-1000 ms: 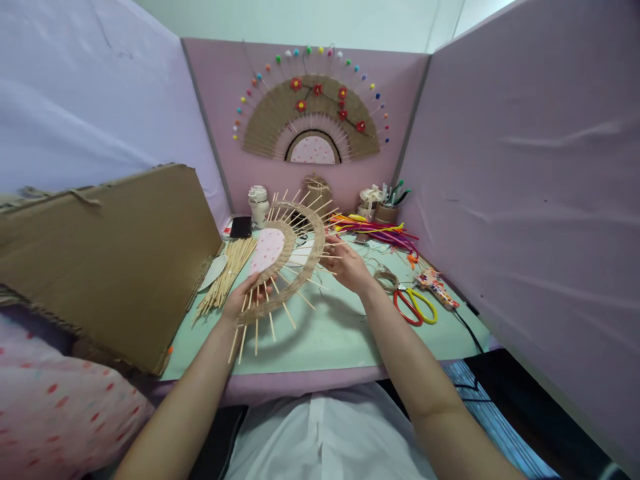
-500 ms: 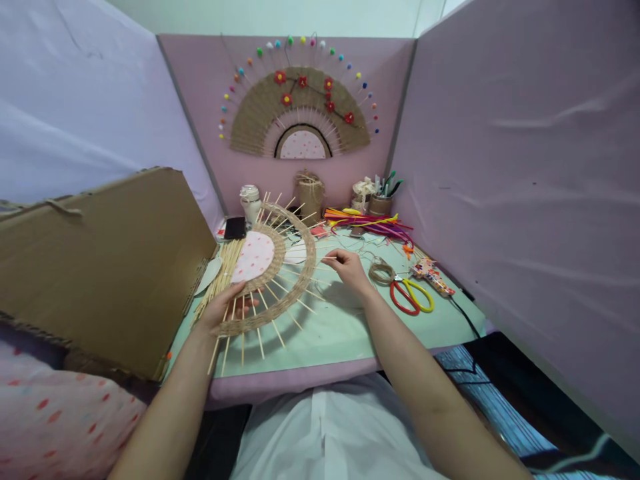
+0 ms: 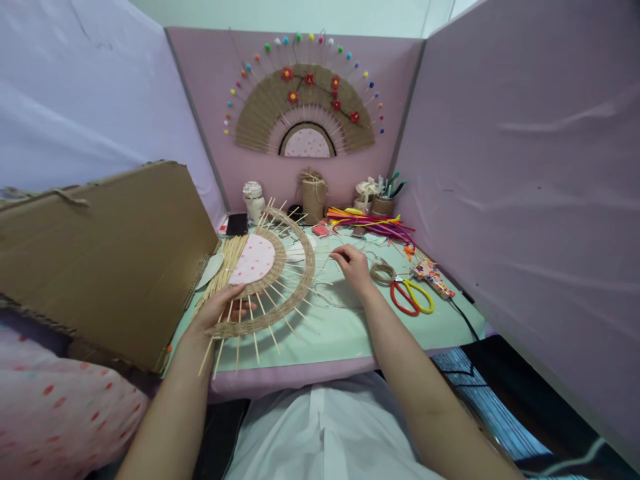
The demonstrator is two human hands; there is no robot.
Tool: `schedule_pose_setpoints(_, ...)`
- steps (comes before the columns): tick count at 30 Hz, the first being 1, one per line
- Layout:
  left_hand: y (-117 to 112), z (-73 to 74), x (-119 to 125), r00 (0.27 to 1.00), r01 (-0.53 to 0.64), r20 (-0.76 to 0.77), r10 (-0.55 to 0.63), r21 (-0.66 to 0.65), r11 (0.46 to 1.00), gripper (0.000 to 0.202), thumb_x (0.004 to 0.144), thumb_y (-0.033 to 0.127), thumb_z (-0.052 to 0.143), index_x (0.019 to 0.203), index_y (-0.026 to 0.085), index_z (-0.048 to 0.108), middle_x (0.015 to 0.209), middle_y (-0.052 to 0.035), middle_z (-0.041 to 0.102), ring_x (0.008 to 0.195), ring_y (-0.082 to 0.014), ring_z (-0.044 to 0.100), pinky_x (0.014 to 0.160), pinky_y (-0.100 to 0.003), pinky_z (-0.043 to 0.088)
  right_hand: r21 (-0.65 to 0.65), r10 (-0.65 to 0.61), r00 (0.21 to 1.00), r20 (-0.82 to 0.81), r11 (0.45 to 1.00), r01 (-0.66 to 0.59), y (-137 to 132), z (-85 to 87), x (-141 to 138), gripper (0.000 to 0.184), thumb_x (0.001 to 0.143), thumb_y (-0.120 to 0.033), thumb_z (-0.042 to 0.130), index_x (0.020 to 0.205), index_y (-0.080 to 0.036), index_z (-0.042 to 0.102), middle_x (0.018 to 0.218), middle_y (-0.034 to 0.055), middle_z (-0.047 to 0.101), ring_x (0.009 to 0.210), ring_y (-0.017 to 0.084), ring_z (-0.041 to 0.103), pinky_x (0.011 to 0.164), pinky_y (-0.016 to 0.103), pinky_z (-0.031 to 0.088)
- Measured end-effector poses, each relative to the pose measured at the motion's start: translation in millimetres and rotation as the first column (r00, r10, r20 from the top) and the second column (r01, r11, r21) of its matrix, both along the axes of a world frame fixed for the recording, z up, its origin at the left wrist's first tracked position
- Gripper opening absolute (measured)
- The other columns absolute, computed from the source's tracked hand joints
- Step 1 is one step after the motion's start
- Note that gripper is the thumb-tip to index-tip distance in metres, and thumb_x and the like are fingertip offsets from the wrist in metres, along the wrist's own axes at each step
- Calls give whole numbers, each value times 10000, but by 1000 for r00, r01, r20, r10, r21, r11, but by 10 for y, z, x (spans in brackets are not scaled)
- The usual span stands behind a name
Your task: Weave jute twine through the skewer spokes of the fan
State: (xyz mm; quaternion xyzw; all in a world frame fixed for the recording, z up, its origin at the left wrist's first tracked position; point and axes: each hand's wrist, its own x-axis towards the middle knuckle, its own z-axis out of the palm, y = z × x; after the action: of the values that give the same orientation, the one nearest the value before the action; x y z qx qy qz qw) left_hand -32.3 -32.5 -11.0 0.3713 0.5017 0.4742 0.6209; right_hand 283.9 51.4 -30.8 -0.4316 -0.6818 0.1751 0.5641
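Observation:
My left hand (image 3: 220, 312) is closed on the lower left part of a half-round woven fan (image 3: 298, 293), its thumb on top and fingers underneath. Thin wooden sticks radiate through the fan's two twine bands, around a pink spotted centre (image 3: 254, 259). To the right of the rim, my right hand (image 3: 352, 264) pinches a thin strand of twine (image 3: 326, 261) near the stick ends. A loose length of twine lies on the table below that hand. Bundled pale sticks (image 3: 226, 257) lie beyond my left hand, partly behind the fan.
Red-and-yellow scissors (image 3: 412, 296), a twine coil (image 3: 382, 272) and a patterned glue gun (image 3: 433, 277) lie at right. Coloured pipe cleaners (image 3: 370, 223) and jars line the back. A cardboard sheet (image 3: 110, 260) stands at left; a finished fan (image 3: 260, 107) hangs on the wall.
My right hand has shifted slightly right, away from the rim, with the strand. The fan has tilted a little in my left hand, and the view has moved slightly.

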Motion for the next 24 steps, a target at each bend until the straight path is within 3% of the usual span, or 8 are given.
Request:
schedule_pose_setpoints(7,-10,-10,-38,997,-22,71,23,-22,1000,277,832,154,551,1099,101,603,869,-120,723,530,-142,668,366,-154,493,-158,-6,988,-152,987,-19,16,20,26,186,739,-378,582,719,-200,633,696,21,620,644,157,524,639,286,412)
schedule_pose_setpoints(12,-25,-40,6,989,51,139,-46,-35,998,356,816,157,568,1167,99,568,884,-133,719,556,-166,679,378,-179,516,-247,71,948,-309,957,-152,26,-2,-53,155,694,-349,605,685,-194,607,651,-1,597,601,133,529,586,261,407)
schedule_pose_setpoints(15,-51,-62,46,985,120,133,-111,-57,991,430,770,135,616,1193,100,550,888,-143,717,598,-203,692,413,-217,542,-309,133,866,-481,899,-310,24,-27,-155,206,659,-374,658,700,-194,567,628,-24,576,543,105,514,535,236,403)
schedule_pose_setpoints(20,-31,-26,85,970,189,159,-186,-7,982,504,725,109,636,1221,108,550,903,-153,719,794,-290,697,667,-365,587,-281,214,612,-762,742,-609,-54,41,-273,365,601,-434,729,780,-224,490,790,-12,648,628,141,625,574,260,468)
schedule_pose_setpoints(22,35,53,130,972,151,178,-151,16,988,500,732,120,625,1228,119,557,908,-147,722,874,-300,683,737,-373,574,-266,235,572,-786,706,-656,-107,102,-273,381,593,-439,739,781,-231,481,854,3,671,653,160,645,572,268,476)
schedule_pose_setpoints(24,137,164,202,979,86,185,-81,-21,996,454,773,165,594,1223,112,565,873,-145,726,865,-294,686,724,-358,575,-260,246,571,-783,705,-660,-145,145,-259,384,591,-450,737,777,-234,481,855,11,680,663,172,650,553,266,473)
